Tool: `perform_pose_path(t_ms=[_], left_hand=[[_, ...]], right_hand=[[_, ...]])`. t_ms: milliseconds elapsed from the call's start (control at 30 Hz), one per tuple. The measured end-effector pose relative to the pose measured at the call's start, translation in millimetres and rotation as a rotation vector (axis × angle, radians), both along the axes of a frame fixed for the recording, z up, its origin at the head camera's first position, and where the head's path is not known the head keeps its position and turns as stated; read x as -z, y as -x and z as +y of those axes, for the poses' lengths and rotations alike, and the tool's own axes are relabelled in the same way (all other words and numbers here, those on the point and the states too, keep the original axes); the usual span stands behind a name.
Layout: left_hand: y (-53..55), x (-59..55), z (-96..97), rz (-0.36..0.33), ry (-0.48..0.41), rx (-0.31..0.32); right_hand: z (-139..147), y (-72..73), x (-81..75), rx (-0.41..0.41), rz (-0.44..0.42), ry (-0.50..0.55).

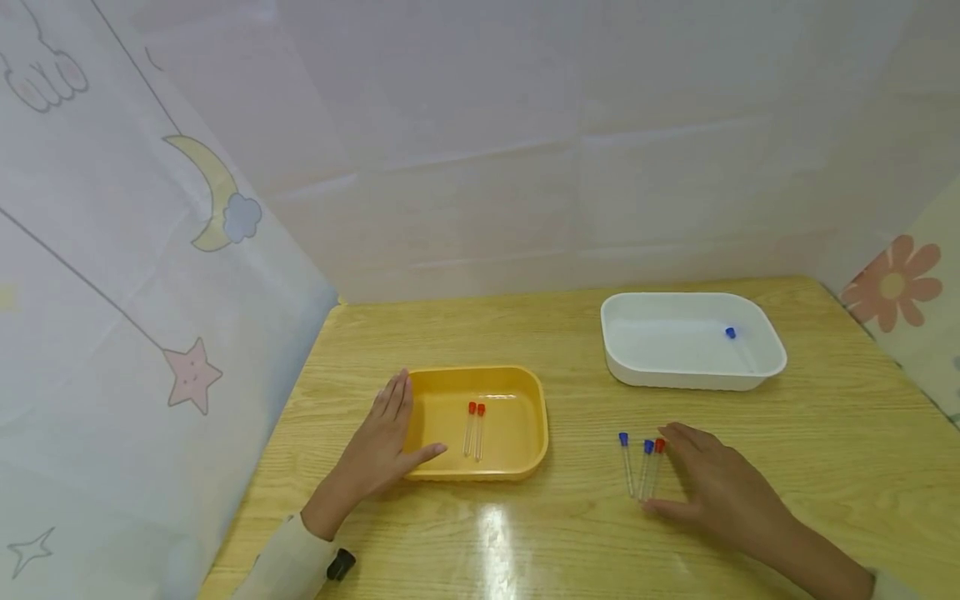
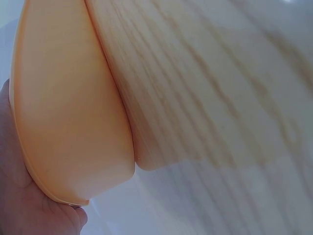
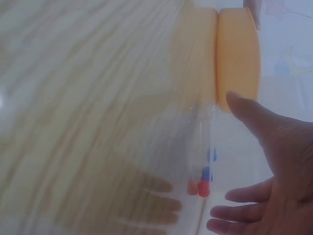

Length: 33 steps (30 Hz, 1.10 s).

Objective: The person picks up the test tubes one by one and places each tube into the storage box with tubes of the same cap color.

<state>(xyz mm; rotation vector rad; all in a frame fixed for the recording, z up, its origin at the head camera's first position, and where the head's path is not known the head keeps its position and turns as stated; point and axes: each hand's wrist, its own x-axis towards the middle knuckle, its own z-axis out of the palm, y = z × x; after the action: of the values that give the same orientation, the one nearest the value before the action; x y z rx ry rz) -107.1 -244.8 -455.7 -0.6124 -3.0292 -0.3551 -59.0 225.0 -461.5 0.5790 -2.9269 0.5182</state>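
Note:
My left hand (image 1: 382, 437) rests along the left end of a yellow tray (image 1: 536, 458), fingers straight, thumb over the front rim. Inside that tray lie two red-capped clear tubes (image 1: 480, 433). On the table, side by side, are a red-capped tube (image 1: 657, 462) and two blue-capped ones, the left one (image 1: 627, 467) slightly apart from the middle one (image 1: 646, 467). Beside the red-capped tube is my right hand (image 1: 720, 492), thumb and fingers spread. The right wrist view shows a gap between its fingers (image 3: 239, 213) and the red cap (image 3: 203, 188).
A white tray (image 1: 622, 367) stands at the back right, with one blue-capped tube (image 1: 731, 333) in it. Pale printed cloth (image 1: 465, 167) hangs behind the wooden table (image 1: 570, 533) and on both sides. A small black object (image 1: 341, 565) is by the left sleeve.

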Motion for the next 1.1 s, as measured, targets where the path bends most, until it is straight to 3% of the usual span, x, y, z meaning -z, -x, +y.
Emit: perform_pose_path(t_ms=[500, 1100], left_hand=[[0.8, 2.1, -0.2, 0.006, 0.005, 0.005], [1.3, 4.6, -1.2, 0.004, 0.001, 0.0]], right_hand=[[0.2, 3.6, 8.3, 0.015, -0.08, -0.059], [0.0, 6.1, 13.9, 0.019, -0.062, -0.069]])
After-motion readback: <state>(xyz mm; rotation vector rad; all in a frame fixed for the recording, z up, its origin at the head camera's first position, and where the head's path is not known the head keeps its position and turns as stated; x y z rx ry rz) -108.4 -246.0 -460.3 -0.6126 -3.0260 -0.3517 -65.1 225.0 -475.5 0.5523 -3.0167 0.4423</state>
